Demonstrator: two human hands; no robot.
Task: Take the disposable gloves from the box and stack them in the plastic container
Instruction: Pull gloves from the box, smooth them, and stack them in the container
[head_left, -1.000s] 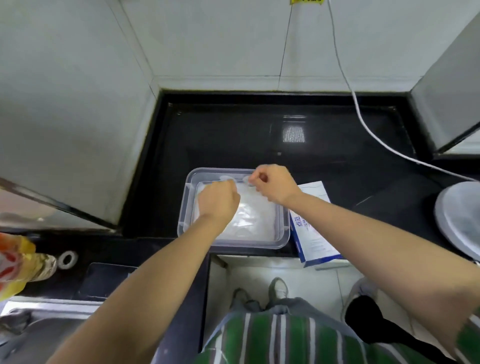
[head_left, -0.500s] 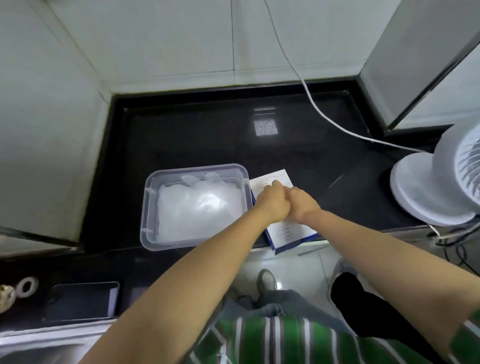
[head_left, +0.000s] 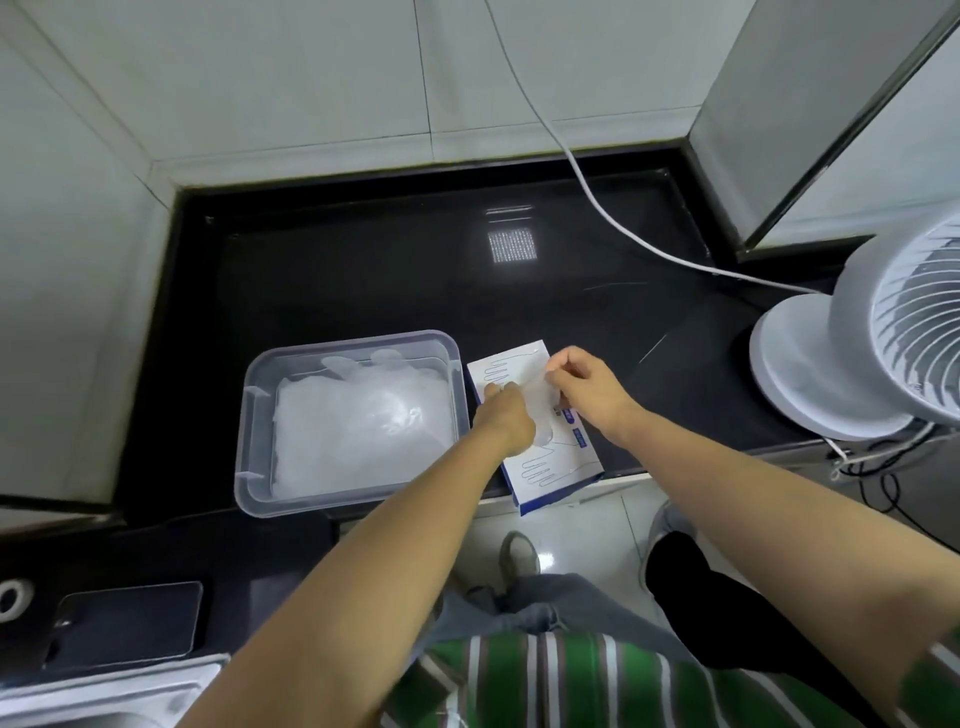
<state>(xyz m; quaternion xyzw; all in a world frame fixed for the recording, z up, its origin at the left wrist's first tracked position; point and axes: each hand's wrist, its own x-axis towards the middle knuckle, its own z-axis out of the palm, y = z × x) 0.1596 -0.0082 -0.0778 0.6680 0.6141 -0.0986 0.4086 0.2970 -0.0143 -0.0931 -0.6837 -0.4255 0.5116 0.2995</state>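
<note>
1. Box (head_left: 550, 467): a white-and-blue carton printed with glove outlines. It lies flat at the front edge of the black counter (head_left: 363, 270), and its near corner juts past that edge. All positions below are given relative to this box.
2. Container (head_left: 353, 339): clear plastic with rounded corners and an open top. It stands just left of the box, the two sides almost touching.
3. Stack of gloves (head_left: 358, 431): pale and translucent. It lies inside the container, left of the box, and covers most of the floor.
4. Glove (head_left: 540, 410): a single clear film, faint against the print. It sits over the middle of the box top, held between the two hands.
5. Left hand (head_left: 506, 415): over the left half of the box, back upward. The fingers are curled down and grip the left edge of the glove.
6. Right hand (head_left: 587, 389): over the far right part of the box. Thumb and forefinger pinch the right edge of the glove, and the other fingers are loosely curled.
7. Fan (head_left: 857, 353): white, standing on the counter well right of the box. A white cable (head_left: 597, 208) crosses the counter behind the box and climbs the tiled wall.
8. Phone (head_left: 124, 626): dark and flat, well to the left of the box and nearer the person. A roll of tape (head_left: 10, 597) lies further left.
</note>
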